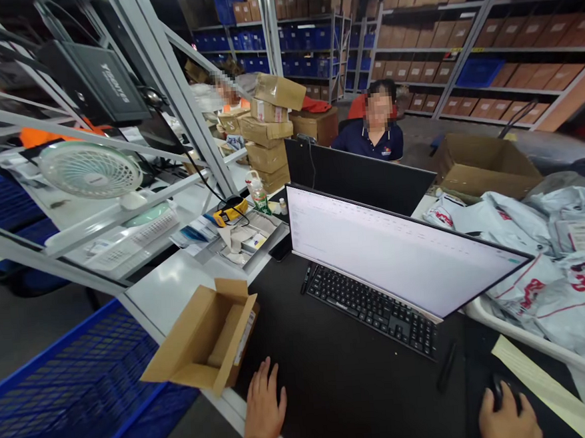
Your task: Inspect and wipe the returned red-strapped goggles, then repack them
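Observation:
My left hand [263, 404] lies flat on the black desk mat [323, 377], fingers stretched out, holding nothing. Just beyond its fingertips stands an open cardboard box [190, 333] with its flaps up; a smaller brown piece of cardboard shows inside. At the lower right my right hand [509, 417] is wrapped over a black computer mouse [497, 388]. A black keyboard [373, 307] sits below the lit monitor [394, 245], whose text is too small to read. A black pen [447, 367] rests on the mat between the keyboard and the mouse.
A long yellowish paper strip [539, 382] lies beside the mouse. White plastic parcels [542, 281] fill a bin at right. A blue crate [84, 393] stands at left. A tray of small items [248, 239] and a fan [91, 169] are farther back. A person [374, 133] sits behind the monitors.

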The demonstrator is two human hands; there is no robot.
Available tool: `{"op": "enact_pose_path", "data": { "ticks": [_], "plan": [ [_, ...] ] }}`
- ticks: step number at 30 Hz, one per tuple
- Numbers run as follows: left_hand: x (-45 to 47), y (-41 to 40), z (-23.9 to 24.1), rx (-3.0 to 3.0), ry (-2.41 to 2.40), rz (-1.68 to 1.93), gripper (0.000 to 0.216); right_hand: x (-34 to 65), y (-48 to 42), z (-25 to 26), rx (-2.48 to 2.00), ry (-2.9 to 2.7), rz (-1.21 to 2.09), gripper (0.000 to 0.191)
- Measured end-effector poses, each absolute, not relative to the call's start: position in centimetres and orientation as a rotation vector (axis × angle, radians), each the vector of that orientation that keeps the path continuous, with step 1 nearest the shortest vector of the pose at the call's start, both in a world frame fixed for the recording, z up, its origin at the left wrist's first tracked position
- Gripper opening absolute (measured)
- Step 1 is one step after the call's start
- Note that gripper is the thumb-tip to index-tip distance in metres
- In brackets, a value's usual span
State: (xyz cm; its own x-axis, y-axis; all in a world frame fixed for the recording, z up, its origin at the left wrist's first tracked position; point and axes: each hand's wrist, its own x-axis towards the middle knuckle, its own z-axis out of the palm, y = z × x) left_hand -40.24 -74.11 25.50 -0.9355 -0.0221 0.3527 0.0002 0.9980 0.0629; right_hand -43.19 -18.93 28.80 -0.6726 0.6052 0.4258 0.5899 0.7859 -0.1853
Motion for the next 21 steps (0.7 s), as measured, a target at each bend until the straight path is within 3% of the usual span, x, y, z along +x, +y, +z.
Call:
{"op": "enact_pose_path", "data": {
  "ticks": [21],
  "plan": [
    [-40.0, -74.2, 25.4, 0.027, -2.764, -0.088, 0.05, -43.4, -19.4, 29.7, -0.944, -2.445, 0.265, 0.063]
  ]
}}
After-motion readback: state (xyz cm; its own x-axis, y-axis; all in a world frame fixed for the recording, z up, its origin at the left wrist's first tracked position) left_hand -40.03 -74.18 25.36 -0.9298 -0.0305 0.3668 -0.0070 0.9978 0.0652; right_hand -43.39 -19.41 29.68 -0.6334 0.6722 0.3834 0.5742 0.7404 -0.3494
